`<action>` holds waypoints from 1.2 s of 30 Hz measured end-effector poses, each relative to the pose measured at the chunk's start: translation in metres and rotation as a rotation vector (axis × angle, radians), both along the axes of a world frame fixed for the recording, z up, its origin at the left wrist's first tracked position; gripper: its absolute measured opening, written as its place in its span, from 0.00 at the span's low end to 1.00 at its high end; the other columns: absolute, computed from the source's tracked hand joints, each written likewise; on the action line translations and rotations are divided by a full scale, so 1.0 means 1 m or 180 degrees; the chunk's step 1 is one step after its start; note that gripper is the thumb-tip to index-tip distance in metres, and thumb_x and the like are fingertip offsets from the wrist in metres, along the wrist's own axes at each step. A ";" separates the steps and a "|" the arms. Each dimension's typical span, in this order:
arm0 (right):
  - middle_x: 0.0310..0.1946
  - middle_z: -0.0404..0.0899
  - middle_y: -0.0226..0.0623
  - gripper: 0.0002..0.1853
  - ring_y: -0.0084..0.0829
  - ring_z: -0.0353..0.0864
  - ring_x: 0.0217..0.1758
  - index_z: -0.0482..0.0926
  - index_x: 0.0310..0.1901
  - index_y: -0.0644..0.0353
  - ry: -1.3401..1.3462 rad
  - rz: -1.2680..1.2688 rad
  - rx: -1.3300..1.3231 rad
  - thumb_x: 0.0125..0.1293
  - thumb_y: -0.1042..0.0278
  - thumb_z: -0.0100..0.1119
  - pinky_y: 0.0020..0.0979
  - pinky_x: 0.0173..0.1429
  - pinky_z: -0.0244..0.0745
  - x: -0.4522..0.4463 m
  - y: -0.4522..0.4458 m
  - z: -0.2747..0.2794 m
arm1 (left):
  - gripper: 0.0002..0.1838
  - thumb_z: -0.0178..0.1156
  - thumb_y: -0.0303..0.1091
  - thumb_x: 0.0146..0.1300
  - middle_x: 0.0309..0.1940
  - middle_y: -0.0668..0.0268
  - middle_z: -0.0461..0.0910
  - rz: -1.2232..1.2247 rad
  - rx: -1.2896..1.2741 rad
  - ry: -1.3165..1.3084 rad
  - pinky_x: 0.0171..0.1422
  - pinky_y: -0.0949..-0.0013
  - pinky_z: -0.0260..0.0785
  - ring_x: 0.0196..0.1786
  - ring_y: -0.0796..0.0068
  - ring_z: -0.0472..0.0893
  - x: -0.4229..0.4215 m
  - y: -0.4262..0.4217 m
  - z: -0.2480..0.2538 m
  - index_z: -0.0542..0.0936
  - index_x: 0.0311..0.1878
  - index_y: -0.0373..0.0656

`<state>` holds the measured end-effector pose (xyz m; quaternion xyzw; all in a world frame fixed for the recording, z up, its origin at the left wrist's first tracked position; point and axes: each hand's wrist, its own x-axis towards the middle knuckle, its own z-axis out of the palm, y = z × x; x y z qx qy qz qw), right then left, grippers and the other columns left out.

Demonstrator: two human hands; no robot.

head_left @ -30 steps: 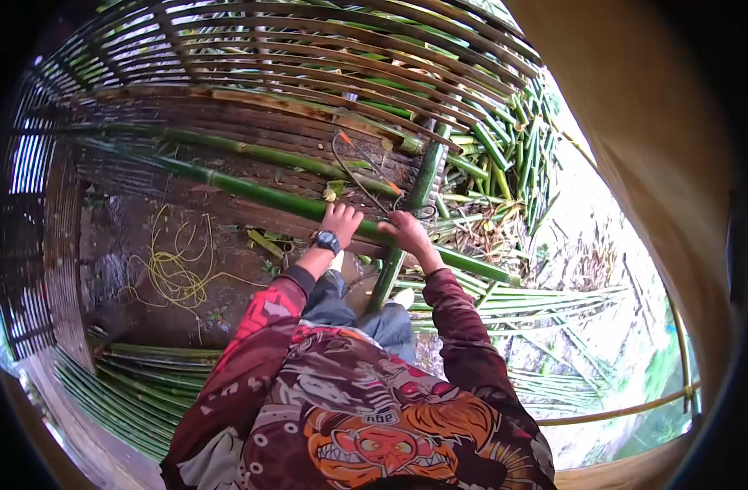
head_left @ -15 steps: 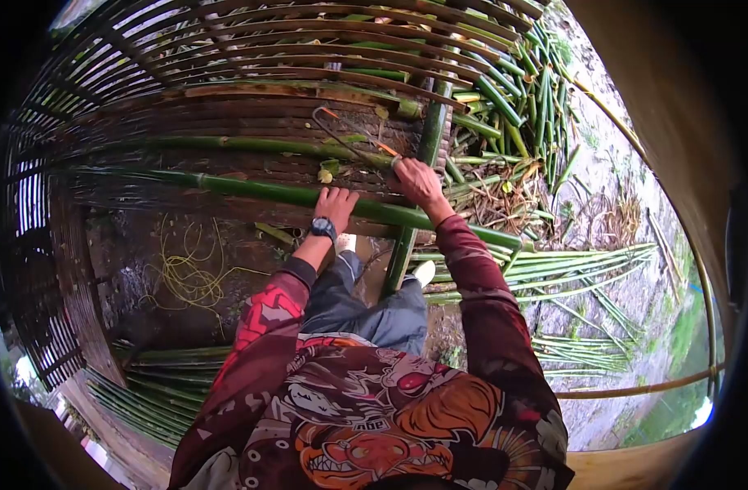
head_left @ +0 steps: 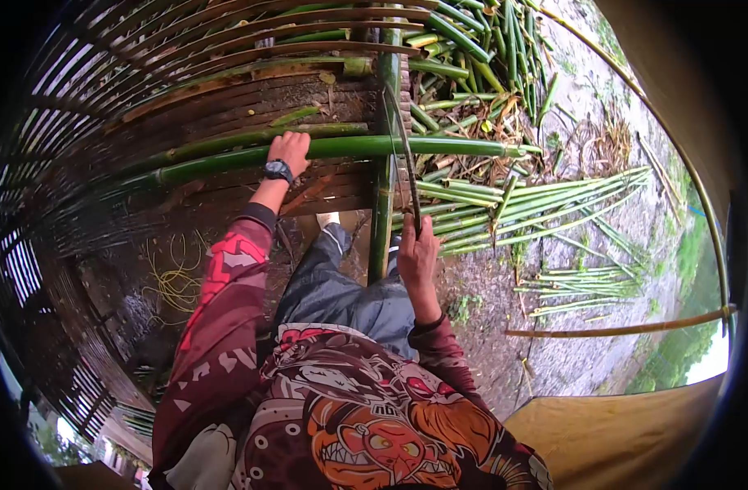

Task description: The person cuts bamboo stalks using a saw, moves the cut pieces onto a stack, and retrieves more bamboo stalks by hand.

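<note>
A long green bamboo pole [head_left: 341,148] lies across the slatted bamboo platform [head_left: 251,102], its right end sticking out past a crosswise bamboo pole [head_left: 381,204]. My left hand [head_left: 291,150] is closed over the long pole, left of where the two cross. In my right hand [head_left: 419,253] is the lower end of a bow saw [head_left: 410,167] with a thin curved dark frame. The saw stands across the long pole just right of the crossing. Whether its blade touches the bamboo I cannot tell.
Cut bamboo pieces [head_left: 460,37] are heaped beyond the platform's right edge. Thin bamboo poles [head_left: 537,208] lie on the wet ground at right. A yellow cord [head_left: 174,282] lies tangled at lower left. Slatted bamboo railing [head_left: 227,49] rises at the far side.
My right hand has left the long pole and now holds the bow saw, which was lying on the platform. The long pole has shifted right, with my left hand still on it.
</note>
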<state>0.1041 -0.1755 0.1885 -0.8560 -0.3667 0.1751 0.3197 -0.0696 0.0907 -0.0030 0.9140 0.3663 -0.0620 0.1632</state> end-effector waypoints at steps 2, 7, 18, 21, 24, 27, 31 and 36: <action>0.39 0.81 0.60 0.16 0.60 0.80 0.41 0.79 0.51 0.67 0.0282 -0.0119 -0.0487 0.81 0.60 0.51 0.53 0.42 0.71 -0.004 -0.010 -0.010 | 0.27 0.75 0.49 0.54 0.48 0.58 0.85 0.0039 -0.0092 0.0323 0.62 0.52 0.72 0.59 0.55 0.81 -0.002 0.009 0.005 0.78 0.49 0.43; 0.28 0.80 0.59 0.11 0.65 0.81 0.34 0.74 0.45 0.63 0.0563 -0.0245 -0.0154 0.79 0.62 0.55 0.54 0.34 0.72 -0.021 -0.004 -0.035 | 0.28 0.74 0.53 0.57 0.47 0.57 0.86 0.0037 -0.0425 0.0678 0.58 0.51 0.79 0.55 0.53 0.85 0.007 0.013 0.019 0.77 0.51 0.44; 0.29 0.80 0.60 0.11 0.65 0.82 0.36 0.74 0.47 0.62 0.0685 -0.0388 -0.0280 0.79 0.61 0.55 0.56 0.35 0.73 -0.026 0.007 -0.050 | 0.28 0.78 0.51 0.53 0.44 0.58 0.86 -0.0021 -0.0309 0.0577 0.54 0.50 0.81 0.51 0.55 0.87 0.000 -0.001 0.012 0.78 0.48 0.45; 0.27 0.79 0.57 0.12 0.64 0.81 0.33 0.74 0.42 0.61 0.0763 -0.0462 0.0009 0.78 0.60 0.57 0.54 0.33 0.72 -0.011 0.028 -0.053 | 0.27 0.76 0.51 0.55 0.45 0.57 0.87 0.0034 -0.0077 0.0490 0.53 0.50 0.80 0.51 0.54 0.87 0.006 0.005 0.018 0.77 0.49 0.45; 0.27 0.80 0.55 0.11 0.61 0.82 0.32 0.76 0.42 0.61 0.0684 -0.0673 0.0028 0.78 0.60 0.57 0.51 0.33 0.74 -0.009 -0.026 -0.006 | 0.26 0.75 0.50 0.56 0.46 0.56 0.87 -0.0037 -0.0140 0.0515 0.54 0.51 0.80 0.51 0.52 0.86 0.010 -0.001 0.008 0.77 0.50 0.45; 0.27 0.81 0.52 0.10 0.55 0.85 0.32 0.78 0.48 0.61 0.0819 -0.0641 0.0002 0.77 0.62 0.58 0.43 0.37 0.78 0.008 -0.076 0.028 | 0.26 0.73 0.50 0.56 0.45 0.53 0.87 -0.0079 -0.0456 0.0419 0.54 0.49 0.81 0.50 0.50 0.87 0.044 -0.044 0.023 0.78 0.50 0.42; 0.28 0.81 0.54 0.11 0.57 0.83 0.33 0.78 0.48 0.61 0.0606 -0.0701 -0.0546 0.80 0.61 0.55 0.48 0.35 0.73 0.044 -0.106 0.023 | 0.24 0.70 0.47 0.55 0.43 0.49 0.88 -0.0212 -0.0885 0.0268 0.54 0.47 0.82 0.48 0.46 0.88 0.101 -0.105 0.013 0.79 0.47 0.40; 0.20 0.73 0.49 0.17 0.54 0.76 0.23 0.75 0.42 0.61 0.0358 -0.0768 -0.0380 0.82 0.53 0.51 0.49 0.29 0.64 0.077 -0.110 0.002 | 0.24 0.72 0.48 0.55 0.41 0.50 0.89 -0.0146 -0.0812 0.0376 0.54 0.49 0.83 0.47 0.48 0.89 0.118 -0.126 0.013 0.80 0.47 0.40</action>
